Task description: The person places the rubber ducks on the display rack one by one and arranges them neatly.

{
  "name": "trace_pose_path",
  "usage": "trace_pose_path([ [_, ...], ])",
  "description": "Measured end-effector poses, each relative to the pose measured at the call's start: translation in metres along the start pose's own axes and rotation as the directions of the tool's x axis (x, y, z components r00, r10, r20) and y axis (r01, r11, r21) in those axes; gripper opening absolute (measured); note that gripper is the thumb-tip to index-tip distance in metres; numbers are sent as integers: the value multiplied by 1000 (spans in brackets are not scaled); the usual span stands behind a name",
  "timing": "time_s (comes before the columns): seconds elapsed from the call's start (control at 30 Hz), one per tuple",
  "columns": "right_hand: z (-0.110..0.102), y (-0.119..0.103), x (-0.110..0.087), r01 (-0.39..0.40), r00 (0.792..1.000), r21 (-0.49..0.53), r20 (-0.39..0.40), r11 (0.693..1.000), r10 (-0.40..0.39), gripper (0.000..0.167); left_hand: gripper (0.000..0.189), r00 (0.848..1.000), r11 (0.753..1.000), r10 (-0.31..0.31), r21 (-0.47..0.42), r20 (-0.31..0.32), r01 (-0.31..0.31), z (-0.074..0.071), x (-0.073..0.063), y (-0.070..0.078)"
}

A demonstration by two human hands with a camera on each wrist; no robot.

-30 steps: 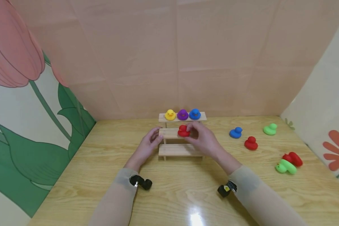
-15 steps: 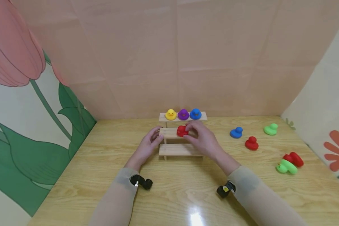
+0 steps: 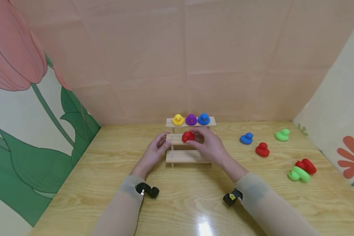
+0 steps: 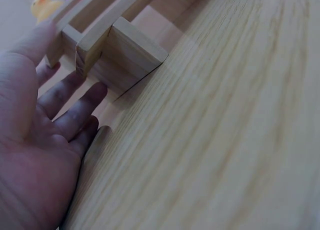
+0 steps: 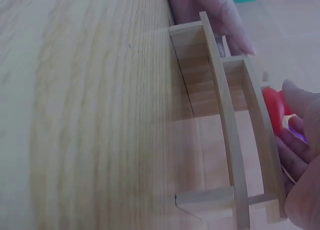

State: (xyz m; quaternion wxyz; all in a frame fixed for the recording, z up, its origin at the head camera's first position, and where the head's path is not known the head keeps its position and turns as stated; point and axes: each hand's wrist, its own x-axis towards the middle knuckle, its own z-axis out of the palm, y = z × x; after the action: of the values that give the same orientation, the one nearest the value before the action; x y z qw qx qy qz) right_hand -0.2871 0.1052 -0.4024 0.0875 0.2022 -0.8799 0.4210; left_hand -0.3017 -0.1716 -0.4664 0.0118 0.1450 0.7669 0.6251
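A three-tier wooden display stand [image 3: 188,156] sits at the middle of the table. My right hand [image 3: 210,146] pinches a red rubber duck [image 3: 187,137] between thumb and fingers over the middle shelf; in the right wrist view the red duck [image 5: 273,109] shows beside that shelf's edge. My left hand [image 3: 155,151] is at the stand's left end, its thumb by the middle shelf's corner. In the left wrist view its loosely extended fingers [image 4: 75,112] reach to the wooden side. Yellow [image 3: 178,120], purple [image 3: 191,120] and blue [image 3: 204,119] rubber ducks stand along the top shelf.
On the table to the right are a blue duck [image 3: 246,138], an upright red duck [image 3: 262,149] and a green duck [image 3: 282,135]. Farther right, a tipped red duck [image 3: 306,166] lies against a tipped green duck [image 3: 299,174]. Covered walls [image 3: 183,65] border the table.
The right hand has shifted slightly left along the middle shelf with the red duck, which has turned in its fingers. The left hand stays at the stand's left end.
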Motion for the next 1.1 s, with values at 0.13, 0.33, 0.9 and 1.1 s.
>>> trace_pose_path([
  [0.13,3,-5,2,-6,1000,-4,6,1000,6,52,72,1000,1000,3,5,0,-3,0,0,1],
  [0.33,6,-8,4,-13,1000,-2,0,1000,13,49,70,1000,1000,-3,6,0,3,1,0,2],
  [0.9,14,-19,14,-21,998,47,58,999,19,43,72,1000,1000,-14,18,-6,14,0,-2,2],
  [1.1,19,-20,19,16,998,74,63,997,-21,39,77,1000,999,-19,39,-6,19,-1,-2,2],
])
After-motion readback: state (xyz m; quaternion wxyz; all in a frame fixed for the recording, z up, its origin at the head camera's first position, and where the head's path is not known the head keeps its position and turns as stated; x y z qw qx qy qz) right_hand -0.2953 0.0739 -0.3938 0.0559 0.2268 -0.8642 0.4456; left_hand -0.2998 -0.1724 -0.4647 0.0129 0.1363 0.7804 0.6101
